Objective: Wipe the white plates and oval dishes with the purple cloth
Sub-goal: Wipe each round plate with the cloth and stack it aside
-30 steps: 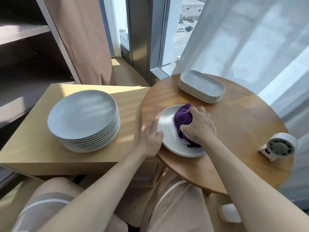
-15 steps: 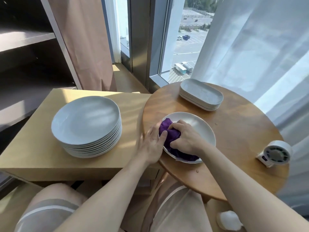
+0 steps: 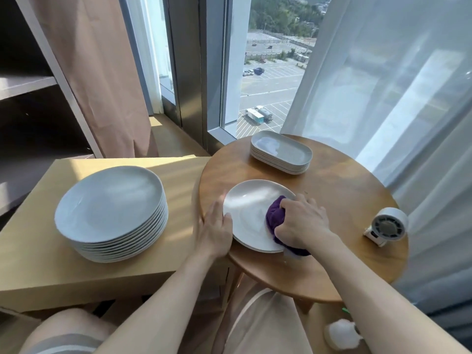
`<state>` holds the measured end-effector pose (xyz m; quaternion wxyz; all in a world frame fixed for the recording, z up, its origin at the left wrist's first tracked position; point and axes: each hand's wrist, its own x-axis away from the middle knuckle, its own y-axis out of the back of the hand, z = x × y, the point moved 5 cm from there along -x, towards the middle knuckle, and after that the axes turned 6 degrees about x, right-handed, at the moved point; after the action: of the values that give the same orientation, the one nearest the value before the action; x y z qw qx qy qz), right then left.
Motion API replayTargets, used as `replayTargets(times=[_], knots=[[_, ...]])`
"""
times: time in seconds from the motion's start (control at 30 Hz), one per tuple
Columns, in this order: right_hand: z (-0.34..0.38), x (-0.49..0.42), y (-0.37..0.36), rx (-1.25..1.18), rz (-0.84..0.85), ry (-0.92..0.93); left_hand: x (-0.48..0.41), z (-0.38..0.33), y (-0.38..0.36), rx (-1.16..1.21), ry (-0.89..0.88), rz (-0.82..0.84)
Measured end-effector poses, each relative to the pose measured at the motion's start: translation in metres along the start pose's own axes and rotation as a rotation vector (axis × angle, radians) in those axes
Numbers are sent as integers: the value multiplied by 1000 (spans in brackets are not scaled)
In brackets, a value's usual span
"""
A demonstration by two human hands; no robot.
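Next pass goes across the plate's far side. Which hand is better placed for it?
Right. The right hand grips the purple cloth on the plate; the left hand rests at its left rim, steadying it, with no cloth.

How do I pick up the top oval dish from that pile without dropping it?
Probably by its two short ends, coming in from left and right together. The top oval dish lies flat on the pile with its ends pointing sideways, and its raised rim gives a lip to hook under.
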<state>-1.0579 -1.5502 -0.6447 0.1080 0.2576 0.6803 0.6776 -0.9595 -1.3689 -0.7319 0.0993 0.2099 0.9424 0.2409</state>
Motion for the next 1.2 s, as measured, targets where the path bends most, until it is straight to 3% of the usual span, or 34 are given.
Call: replayTargets(times=[0.23, 0.57, 0.9, 1.2], knots=[[15, -32, -11, 37, -189, -2, -3, 8, -5, 46, -24, -41], [54, -48, -19, -232, -285, 129, 3, 8, -6, 69, -4, -24], [78, -21, -21, -463, -74, 325, 7, -2, 0, 133, 11, -44], [60, 7, -7, -372, 78, 318, 8, 0, 3, 38, 3, 37]])
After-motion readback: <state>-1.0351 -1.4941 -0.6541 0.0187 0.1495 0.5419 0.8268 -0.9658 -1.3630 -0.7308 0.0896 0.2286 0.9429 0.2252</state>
